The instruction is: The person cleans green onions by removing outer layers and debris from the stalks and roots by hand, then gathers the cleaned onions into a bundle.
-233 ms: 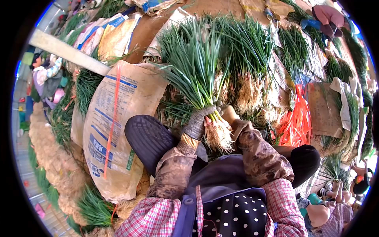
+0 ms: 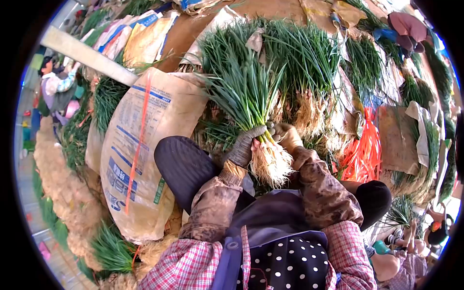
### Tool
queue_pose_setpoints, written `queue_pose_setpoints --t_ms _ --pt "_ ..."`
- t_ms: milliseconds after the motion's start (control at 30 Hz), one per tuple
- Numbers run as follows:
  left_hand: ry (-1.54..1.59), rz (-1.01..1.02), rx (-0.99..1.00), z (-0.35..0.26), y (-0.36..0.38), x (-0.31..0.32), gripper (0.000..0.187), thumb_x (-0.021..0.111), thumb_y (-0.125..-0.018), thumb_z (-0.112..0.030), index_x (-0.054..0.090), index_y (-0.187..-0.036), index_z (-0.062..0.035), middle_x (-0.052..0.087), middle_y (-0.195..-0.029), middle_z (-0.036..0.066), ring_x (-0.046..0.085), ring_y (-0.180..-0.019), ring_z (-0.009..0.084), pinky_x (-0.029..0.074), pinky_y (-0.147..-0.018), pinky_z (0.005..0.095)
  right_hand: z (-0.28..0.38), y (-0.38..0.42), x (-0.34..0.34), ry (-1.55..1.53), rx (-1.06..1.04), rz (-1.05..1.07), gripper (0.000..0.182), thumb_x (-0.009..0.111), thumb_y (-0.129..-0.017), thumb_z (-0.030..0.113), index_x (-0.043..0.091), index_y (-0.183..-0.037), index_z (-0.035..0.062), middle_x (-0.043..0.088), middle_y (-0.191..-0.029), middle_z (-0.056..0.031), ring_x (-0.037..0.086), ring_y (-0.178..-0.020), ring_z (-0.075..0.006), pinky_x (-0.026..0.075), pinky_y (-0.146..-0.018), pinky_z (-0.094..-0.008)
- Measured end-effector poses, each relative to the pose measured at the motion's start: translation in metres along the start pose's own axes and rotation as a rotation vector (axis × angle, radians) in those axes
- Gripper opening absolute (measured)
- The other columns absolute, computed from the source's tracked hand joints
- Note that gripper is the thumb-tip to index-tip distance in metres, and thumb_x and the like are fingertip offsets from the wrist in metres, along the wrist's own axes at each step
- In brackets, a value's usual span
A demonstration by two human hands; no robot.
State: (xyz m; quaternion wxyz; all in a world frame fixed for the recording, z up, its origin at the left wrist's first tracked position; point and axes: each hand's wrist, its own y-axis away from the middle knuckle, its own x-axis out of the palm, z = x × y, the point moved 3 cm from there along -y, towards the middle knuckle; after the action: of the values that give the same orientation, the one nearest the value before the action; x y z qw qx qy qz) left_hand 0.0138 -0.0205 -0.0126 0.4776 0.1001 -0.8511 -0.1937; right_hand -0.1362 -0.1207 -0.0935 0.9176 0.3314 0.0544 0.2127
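Observation:
My left hand [image 2: 245,144], in a grey glove, is wrapped round a bunch of green onions [image 2: 258,104] just above the roots. Their leaves point up and away from me, and the pale roots [image 2: 270,162] hang toward my lap. My right hand [image 2: 287,137], in a tan glove, is closed against the right side of the stems; whether it grips any of them is hidden. Beyond the bunch lie more green onions [image 2: 309,53] with their roots [image 2: 309,113] toward me.
A printed sack [image 2: 145,145] lies left of my knee, below a pale beam [image 2: 87,55]. Red plastic strips [image 2: 362,154] and a folded sack [image 2: 397,137] are at the right. People sit at the far left [image 2: 58,87], upper right [image 2: 407,29] and lower right [image 2: 401,263].
The bunch and both hands have shifted slightly right. My right hand shows more of its back beside the stems, and the roots have swung a little to the right.

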Motion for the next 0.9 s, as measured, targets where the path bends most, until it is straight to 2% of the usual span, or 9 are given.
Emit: queue_pose_setpoints --t_ms 67,133,233,333,467,600,700,767,900 --pt "0.097 0.086 -0.072 0.003 -0.003 0.000 0.040 0.069 -0.081 -0.013 0.055 -0.115 0.0022 0.063 -0.108 0.013 0.063 -0.096 0.0241 0.055 -0.083 0.0458 0.088 0.077 0.025 0.191 -0.151 -0.061 0.032 0.054 -0.095 0.024 0.057 -0.117 0.0007 0.063 -0.113 -0.0144 0.059 -0.103 -0.0234 0.045 -0.096 -0.0278" --pt "0.108 0.067 0.159 -0.002 -0.005 0.015 0.047 0.067 -0.084 -0.020 0.050 -0.122 0.0010 0.060 -0.116 0.011 0.059 -0.106 0.0274 0.052 -0.089 0.0476 0.083 0.082 0.004 0.235 -0.562 -0.207 0.038 0.046 -0.098 0.026 0.050 -0.127 0.0012 0.057 -0.123 -0.0166 0.054 -0.113 -0.0244 0.044 -0.098 -0.0307" --pt "0.196 0.241 0.116 0.002 -0.008 0.028 0.052 0.067 -0.085 -0.029 0.049 -0.124 0.0014 0.060 -0.115 0.012 0.059 -0.107 0.0242 0.048 -0.094 0.0436 0.105 0.148 0.011 0.569 -1.134 -0.386 0.044 0.040 -0.098 0.029 0.044 -0.135 0.0051 0.049 -0.129 -0.0232 0.049 -0.118 -0.0334 0.038 -0.101 -0.0411" --pt "0.468 0.349 0.112 0.024 -0.013 0.034 0.030 0.060 -0.090 -0.023 0.060 -0.103 0.0039 0.067 -0.089 0.011 0.064 -0.070 0.0174 0.053 -0.067 0.0278 0.083 0.155 0.049 0.974 -1.234 -0.366 0.049 0.038 -0.098 0.034 0.041 -0.137 0.0040 0.041 -0.139 -0.0190 0.038 -0.129 -0.0351 0.023 -0.109 -0.0477" --pt "0.319 -0.037 0.068 0.000 0.018 0.062 0.023 0.061 -0.089 -0.019 0.063 -0.092 0.0044 0.063 -0.073 0.004 0.056 -0.057 0.0085 0.047 -0.054 0.0173 0.078 0.129 0.045 -0.145 -0.861 0.132 0.060 0.044 -0.097 0.041 0.034 -0.140 0.0001 0.041 -0.138 -0.0188 0.049 -0.119 -0.0257 0.040 -0.100 -0.0369" --pt "0.179 0.144 0.111 0.009 -0.002 0.023 0.039 0.067 -0.084 -0.013 0.051 -0.117 0.0004 0.061 -0.084 0.007 0.059 -0.074 0.0161 0.050 -0.067 0.0304 0.025 -0.006 -0.026 -0.200 -0.344 -0.210 0.048 0.052 -0.096 0.025 0.038 -0.136 0.0017 0.067 -0.098 -0.0107 0.064 -0.077 -0.0157 0.053 -0.066 -0.0280" --pt "0.124 0.274 0.212 -0.002 0.005 0.034 0.049 0.066 -0.083 -0.011 0.045 -0.126 -0.0013 0.060 -0.094 0.009 0.061 -0.092 0.0244 0.054 -0.081 0.0431 0.035 -0.046 -0.041 -0.192 0.161 -0.285 0.051 0.059 -0.093 0.022 0.040 -0.135 0.0026 0.068 -0.086 -0.0095 0.062 -0.059 -0.0151 0.048 -0.048 -0.0247" --pt "0.095 0.282 0.233 -0.007 0.003 0.031 0.050 0.066 -0.082 -0.011 0.044 -0.126 -0.0022 0.059 -0.093 0.008 0.061 -0.094 0.0239 0.052 -0.085 0.0464 0.046 -0.060 -0.041 0.182 0.055 -0.384 0.047 0.062 -0.090 0.022 0.046 -0.129 0.0013 0.068 -0.075 -0.0088 0.061 -0.053 -0.0156 0.046 -0.045 -0.0258" --pt "0.258 0.234 0.215 -0.006 0.004 0.029 0.047 0.065 -0.082 -0.009 0.047 -0.124 -0.0029 0.060 -0.092 0.006 0.063 -0.087 0.0242 0.048 -0.091 0.0540 0.056 -0.064 -0.045 0.275 -0.003 -0.344 0.017 0.062 -0.089 0.014 0.064 -0.096 -0.0010 0.068 -0.073 -0.0093 0.060 -0.052 -0.0134 0.047 -0.043 -0.0254"
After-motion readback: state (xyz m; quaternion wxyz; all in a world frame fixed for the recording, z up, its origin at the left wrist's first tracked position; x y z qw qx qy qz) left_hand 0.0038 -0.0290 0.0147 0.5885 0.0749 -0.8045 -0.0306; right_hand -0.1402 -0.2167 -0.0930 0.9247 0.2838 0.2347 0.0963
